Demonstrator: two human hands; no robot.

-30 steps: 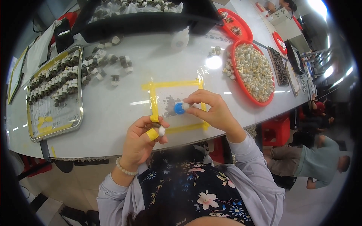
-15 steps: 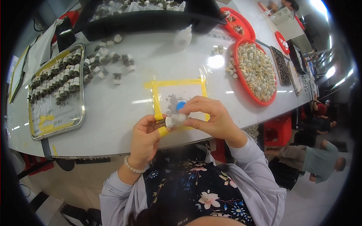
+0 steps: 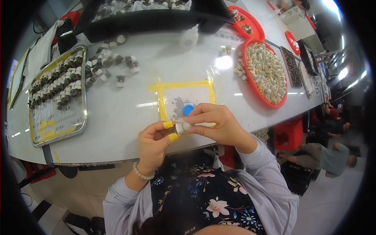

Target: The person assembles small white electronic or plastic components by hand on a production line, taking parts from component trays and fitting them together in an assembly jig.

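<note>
My left hand, with yellow tape round its thumb and fingertip, pinches a small piece with a dark body and a white collar. Its white end points to the right. From that side my right hand holds a small whitish lump between thumb and fingers, up against the white collar. Just beyond the fingers a round blue cap lies on a tabletop patch framed with yellow tape. Grey smudges mark the patch. Fingers partly hide both pieces.
On the left, a metal tray holds rows of dark-and-white pieces, with loose pieces beside it. A white squeeze bottle stands near a black bin. A red tray of whitish lumps sits to the right. People are farther off.
My hands have come together: the whitish lump now meets the white collar. The left hand has shifted slightly right with its piece. The blue cap stays in place.
</note>
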